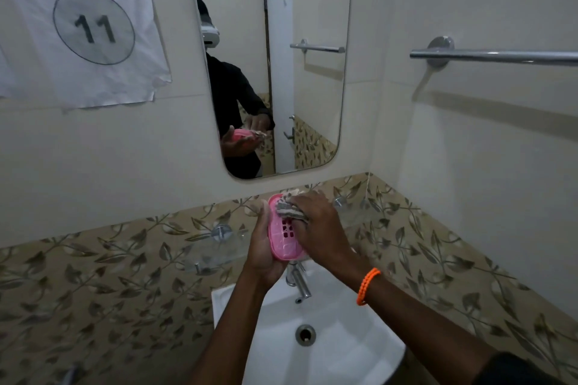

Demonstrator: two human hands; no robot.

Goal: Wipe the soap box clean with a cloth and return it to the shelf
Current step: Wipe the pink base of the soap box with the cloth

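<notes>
A pink soap box (286, 239) with a slotted bottom is held upright above the sink, its inside facing me. My left hand (261, 248) grips it from the left side and underneath. My right hand (319, 225) presses a crumpled grey-and-white cloth (289, 208) into the upper part of the box. An orange bracelet (367, 286) is on my right wrist. The clear glass shelf (215, 251) is mounted on the floral tile just left of my hands; part of it is hidden behind them.
A white sink (359, 350) with a chrome tap (298, 283) lies under my hands. A mirror (312, 9) hangs on the wall above. A chrome towel bar (494, 56) runs along the right wall. A "Workstation 11" paper (84, 25) is taped top left.
</notes>
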